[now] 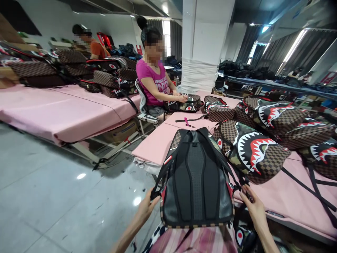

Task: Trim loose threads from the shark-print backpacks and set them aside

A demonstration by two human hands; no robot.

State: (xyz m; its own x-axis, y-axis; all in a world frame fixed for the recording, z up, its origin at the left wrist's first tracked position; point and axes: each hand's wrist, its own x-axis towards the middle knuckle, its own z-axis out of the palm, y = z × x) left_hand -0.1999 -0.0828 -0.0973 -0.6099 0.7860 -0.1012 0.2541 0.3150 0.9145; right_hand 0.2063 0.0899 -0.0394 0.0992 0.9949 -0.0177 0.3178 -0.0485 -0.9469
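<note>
A magenta shirt (156, 78) reads "URBAN", the rest unclear.

The left hand (147, 206) and right hand (255, 203) each grip one of the straps (163, 171) of a backpack (196, 179) between them, padded back up. Beyond the right hand, shark-print bags (254, 151) lie on a pink table (154, 146). Ahead of both hands, a seated co-worker (155, 80) handles another bag (191, 106). Grey floor (65, 211) lies left of the left hand.
</note>
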